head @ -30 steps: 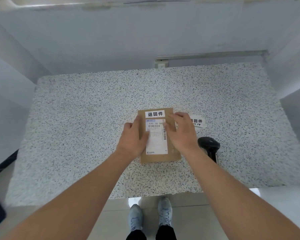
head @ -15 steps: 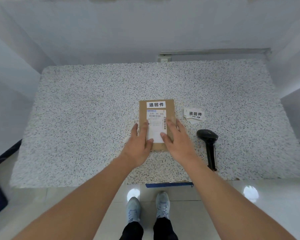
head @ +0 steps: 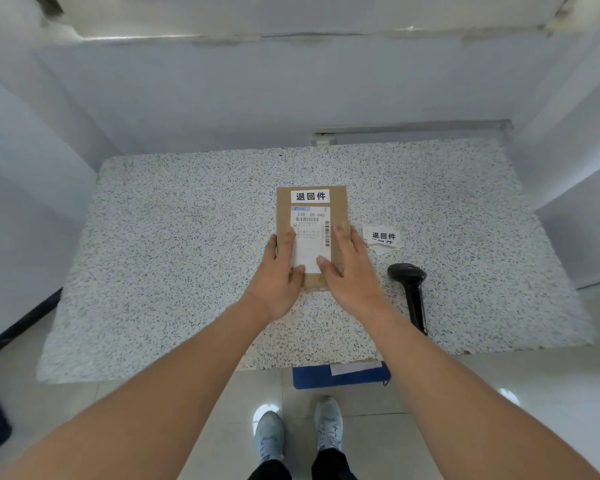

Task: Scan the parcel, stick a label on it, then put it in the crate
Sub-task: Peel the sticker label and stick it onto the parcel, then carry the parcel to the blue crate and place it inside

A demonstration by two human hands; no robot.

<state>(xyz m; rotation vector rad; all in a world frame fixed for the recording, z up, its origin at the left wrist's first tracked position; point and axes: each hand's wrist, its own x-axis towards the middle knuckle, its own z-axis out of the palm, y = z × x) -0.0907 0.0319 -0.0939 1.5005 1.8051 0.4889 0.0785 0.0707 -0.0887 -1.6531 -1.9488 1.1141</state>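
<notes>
Now slid back from the label [head: 310, 196] to the near end of the parcel [head: 311, 233] flat on the desk [head: 174, 258], left hand [head: 280, 277] and right hand [head: 349, 271] fingers spread loosely, gripping nothing, labelling apparently done, crating next.

Speckled table [head: 187, 271] bears parcel [head: 340, 202], labels [head: 383, 236], scanner [head: 411, 289].

parcel-handling station | speckled counter [head: 174, 258] | barcode scanner [head: 409, 289] | spare labels [head: 383, 236]
</notes>
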